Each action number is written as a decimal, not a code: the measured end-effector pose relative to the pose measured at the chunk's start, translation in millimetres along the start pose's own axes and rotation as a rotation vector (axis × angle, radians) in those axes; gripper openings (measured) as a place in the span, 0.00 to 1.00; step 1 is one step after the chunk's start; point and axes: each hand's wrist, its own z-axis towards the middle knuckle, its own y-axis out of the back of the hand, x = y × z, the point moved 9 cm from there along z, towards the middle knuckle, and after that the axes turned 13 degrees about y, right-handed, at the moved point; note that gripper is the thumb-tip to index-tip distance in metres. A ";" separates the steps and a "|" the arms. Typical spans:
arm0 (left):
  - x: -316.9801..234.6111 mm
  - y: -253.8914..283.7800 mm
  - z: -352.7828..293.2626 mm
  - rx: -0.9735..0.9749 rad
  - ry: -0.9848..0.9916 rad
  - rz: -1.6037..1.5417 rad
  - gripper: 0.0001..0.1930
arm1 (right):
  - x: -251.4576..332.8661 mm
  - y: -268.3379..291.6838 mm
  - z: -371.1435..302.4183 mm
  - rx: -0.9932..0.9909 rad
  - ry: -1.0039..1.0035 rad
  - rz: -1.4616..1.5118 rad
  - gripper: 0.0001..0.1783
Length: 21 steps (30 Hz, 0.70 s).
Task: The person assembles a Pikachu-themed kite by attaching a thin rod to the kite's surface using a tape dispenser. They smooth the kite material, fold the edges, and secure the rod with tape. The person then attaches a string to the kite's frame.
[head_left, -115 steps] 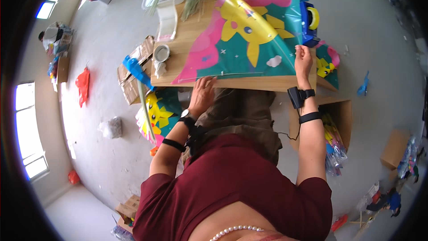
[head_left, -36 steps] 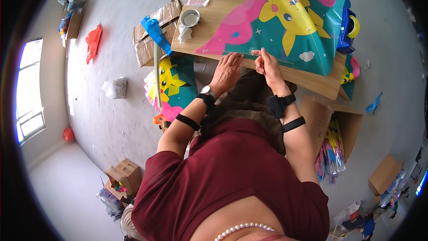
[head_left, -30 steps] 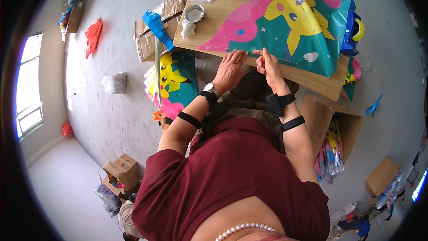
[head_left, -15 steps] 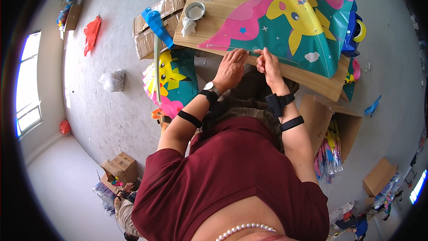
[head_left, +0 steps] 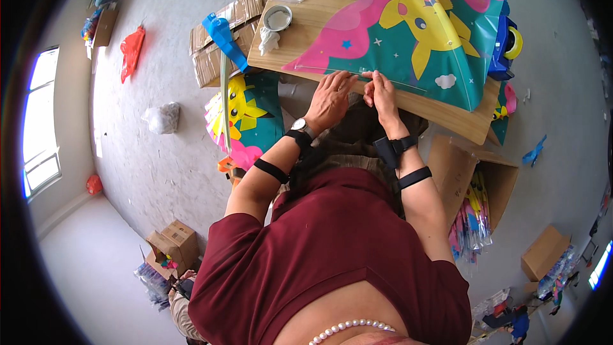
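Observation:
A plastic kite [head_left: 408,45] printed with a yellow cartoon creature, pink clouds and dark green lies on the wooden table [head_left: 300,32]. A thin pale rod shows along its near edge. My left hand [head_left: 330,94] is bent over this edge with its fingers together, pinching it near the middle. Just to the right, my right hand [head_left: 381,94] has its fingers curled and the index finger and thumb at the same edge. Between the fingertips lies a small clear piece [head_left: 363,71], maybe tape. Whether the right hand grips it I cannot make out.
A blue tape dispenser [head_left: 500,51] sits at the table's right, a round tin [head_left: 278,18] and crumpled tissue [head_left: 269,40] at its left. Another kite [head_left: 258,115] hangs below left, by a carton [head_left: 211,64]. An open box [head_left: 498,185] of packaged kites stands at right.
My right hand has shifted slightly left, and its raised index finger has come down toward the kite's edge. My left hand has stayed nearly still.

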 end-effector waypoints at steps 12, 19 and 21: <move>-2.4 -5.2 0.5 0.008 -0.019 0.094 0.33 | 0.4 -1.8 -2.3 -0.019 0.049 -0.058 0.21; -4.8 -2.5 -0.7 -0.007 -0.028 0.092 0.33 | 9.0 -1.6 -0.4 -0.037 0.095 -0.196 0.19; -4.1 -3.2 -0.7 -0.014 -0.026 0.086 0.33 | 12.2 -3.9 -0.1 -0.043 0.114 -0.249 0.19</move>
